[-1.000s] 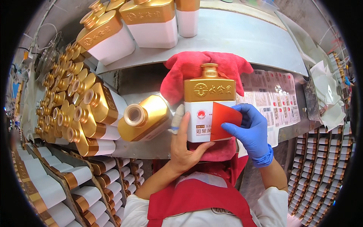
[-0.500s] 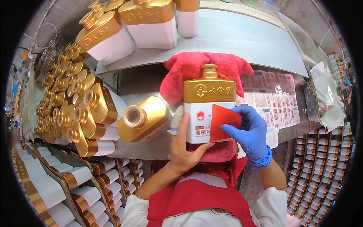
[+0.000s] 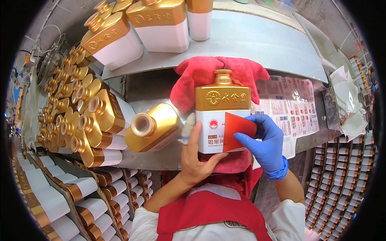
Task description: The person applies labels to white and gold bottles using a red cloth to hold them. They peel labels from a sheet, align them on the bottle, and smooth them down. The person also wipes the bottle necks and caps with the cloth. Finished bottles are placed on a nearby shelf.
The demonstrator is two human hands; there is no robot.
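Observation:
A bottle (image 3: 222,97) with a gold shoulder and neck and a white body stands before me on a red cloth (image 3: 219,64), its printed front facing me. My left hand (image 3: 194,160) holds it at the lower left, the fingers along its side and the thumb by its bottom edge. A whitish wrap covers one fingertip. In its blue glove, my right hand (image 3: 267,142) grips a thin orange-red scraper card (image 3: 239,131) between thumb and fingers. The card lies against the right half of the white front and hides part of the print.
Left of my hand another gold bottle (image 3: 155,126) leans toward me. Many similar bottles (image 3: 86,112) crowd the left side, and several stand on the grey shelf (image 3: 257,44) behind. Printed label sheets (image 3: 295,104) lie at right. Racks of bottles (image 3: 339,172) flank me.
Very little differs. The scraper card and my gloved hand have shifted very slightly on the bottle's front; my left hand keeps its hold.

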